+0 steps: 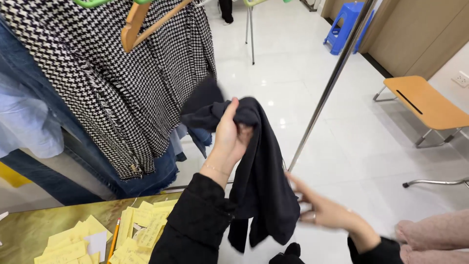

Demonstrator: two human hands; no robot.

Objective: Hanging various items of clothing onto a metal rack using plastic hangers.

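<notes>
houndstooth jacket (127, 83) on wooden hanger (141, 24), yellow notes (132, 230), blue stool (344, 27), orange chair (425, 102)

Black sleeves, thin bracelet on left wrist (215, 168), ring on right hand (325, 212)

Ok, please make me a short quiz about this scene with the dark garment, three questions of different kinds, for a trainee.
1. True or false: the left hand grips the dark garment near its top.
2. The right hand is: A) open, fingers spread beside the garment; B) closed on the wooden hanger; C) flat on the yellow notes.
3. What pattern has the jacket hanging at the left?

Key: 1 true. 2 A. 3 black and white houndstooth.
</notes>
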